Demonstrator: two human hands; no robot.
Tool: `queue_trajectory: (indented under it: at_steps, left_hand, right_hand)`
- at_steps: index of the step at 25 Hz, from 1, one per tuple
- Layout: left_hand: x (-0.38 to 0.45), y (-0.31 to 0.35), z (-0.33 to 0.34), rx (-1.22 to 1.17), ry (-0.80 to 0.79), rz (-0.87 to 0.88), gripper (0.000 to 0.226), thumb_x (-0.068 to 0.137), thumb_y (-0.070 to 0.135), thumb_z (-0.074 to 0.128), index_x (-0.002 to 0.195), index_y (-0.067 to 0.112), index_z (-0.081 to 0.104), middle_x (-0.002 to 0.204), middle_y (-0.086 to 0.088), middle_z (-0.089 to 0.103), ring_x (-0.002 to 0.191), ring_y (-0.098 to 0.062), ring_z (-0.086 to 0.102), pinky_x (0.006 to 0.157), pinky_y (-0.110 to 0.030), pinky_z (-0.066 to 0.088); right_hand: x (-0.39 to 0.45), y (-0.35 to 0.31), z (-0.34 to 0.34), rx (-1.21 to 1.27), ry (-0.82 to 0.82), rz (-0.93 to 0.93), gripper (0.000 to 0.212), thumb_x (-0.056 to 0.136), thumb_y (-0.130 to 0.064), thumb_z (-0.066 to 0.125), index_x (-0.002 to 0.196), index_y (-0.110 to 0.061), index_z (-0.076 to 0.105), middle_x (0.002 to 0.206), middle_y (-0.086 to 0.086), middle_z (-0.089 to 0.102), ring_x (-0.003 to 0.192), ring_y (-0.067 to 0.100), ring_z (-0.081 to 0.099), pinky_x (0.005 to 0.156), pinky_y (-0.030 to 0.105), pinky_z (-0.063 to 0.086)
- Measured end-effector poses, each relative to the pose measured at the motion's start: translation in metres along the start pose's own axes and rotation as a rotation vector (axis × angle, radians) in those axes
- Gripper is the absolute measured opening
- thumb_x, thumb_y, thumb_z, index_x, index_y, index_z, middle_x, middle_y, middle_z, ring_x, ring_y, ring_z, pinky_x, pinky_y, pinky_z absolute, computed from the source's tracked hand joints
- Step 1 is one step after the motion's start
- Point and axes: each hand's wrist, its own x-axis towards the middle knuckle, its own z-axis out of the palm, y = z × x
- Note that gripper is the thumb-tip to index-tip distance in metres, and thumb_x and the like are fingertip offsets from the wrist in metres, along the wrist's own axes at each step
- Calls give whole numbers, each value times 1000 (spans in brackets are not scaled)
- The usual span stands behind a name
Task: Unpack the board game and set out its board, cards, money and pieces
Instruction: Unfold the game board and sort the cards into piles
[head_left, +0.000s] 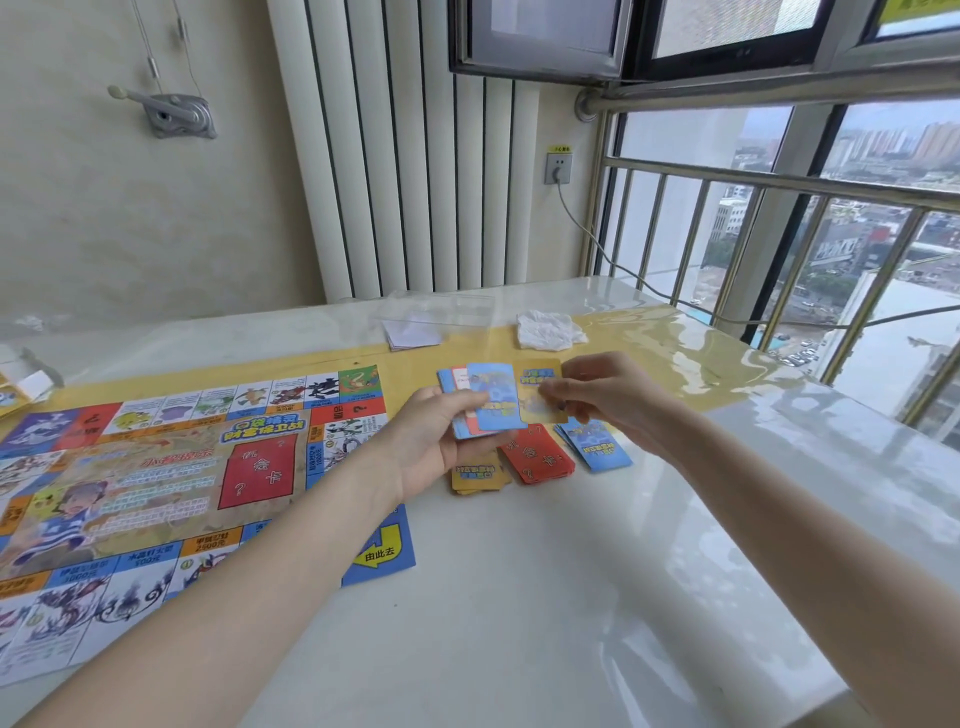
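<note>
The colourful game board (156, 493) lies unfolded on the left of the white table (519, 597). My left hand (436, 441) grips a fanned stack of blue and red cards (491, 397) above the table. My right hand (613, 395) pinches a single yellow card (540, 387) beside that stack. Under the hands lie three piles on the table: yellow cards (480, 475), red cards (537, 457) and blue cards (597, 444).
A clear plastic bag with white paper (415, 332) and a crumpled white tissue (548, 330) lie at the back of the table. Some card pieces (21, 389) sit at the far left edge. A cable (623, 270) runs along the railing on the right.
</note>
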Motion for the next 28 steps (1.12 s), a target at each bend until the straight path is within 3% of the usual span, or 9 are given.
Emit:
queue_trajectory:
  at_steps: [3,5,7,14,16,19,22,25,28]
  left_hand:
    - [-1,14,-19,-75,102,89,11,91,-1,49,102,-2,54,91,-19,67,74,-27,68,61,-35,59]
    - [-4,21,-30,-84,139,100,9,91,-1,49,99,-1,53,93,-20,65,79,-28,66,60,-36,58]
    - [-10,22,-35,-71,149,82,6,91,-2,50,96,0,54,88,-20,66,72,-28,68,58,-36,59]
    - [-16,9,-44,56,146,35,10,88,-4,55,88,6,57,76,-12,69,68,-23,68,60,-35,57]
    - [-15,6,-45,103,132,45,10,86,-3,57,89,7,59,70,-8,71,59,-16,69,55,-30,58]
    - [-16,4,-39,136,87,43,11,86,-1,59,88,10,60,64,-3,71,56,-12,69,55,-28,58]
    - [-16,4,-26,74,-9,11,8,90,1,54,89,7,59,75,-9,73,65,-18,70,62,-31,59]
    - [-11,5,-17,28,-84,-19,15,94,0,44,98,0,59,94,-19,71,85,-28,70,75,-36,57]
    - [-8,-1,-7,56,-90,-29,16,94,-1,45,105,0,56,90,-17,72,78,-25,71,69,-35,58]
  right_hand:
    - [-2,-4,5,-38,-21,68,19,82,-3,66,67,5,57,57,9,50,51,16,44,50,21,38]
    - [-6,-9,28,-127,-69,93,13,79,-3,69,87,4,62,62,9,56,49,15,47,49,19,39]
    - [-7,-12,53,-263,-83,65,26,76,-6,72,100,-6,61,67,4,58,49,12,49,45,17,40]
    - [-6,-8,81,-813,-45,-88,36,78,-21,72,110,-12,59,100,3,47,80,21,53,58,23,43]
    - [-3,-12,73,-599,40,-84,26,84,-22,66,105,-6,64,98,5,54,74,16,53,54,14,40]
    - [-4,-21,65,-139,-39,62,27,88,-24,61,88,2,68,76,6,65,54,10,51,47,15,38]
    - [-5,-23,52,-116,41,18,20,82,-14,68,65,-8,60,57,1,57,45,8,47,45,18,35]
    - [1,-18,10,-124,264,90,13,84,-6,64,71,-7,60,54,4,48,44,14,39,47,24,31]
    - [0,-3,-21,-413,197,252,8,84,-3,61,85,4,64,57,7,42,48,17,33,47,24,27]
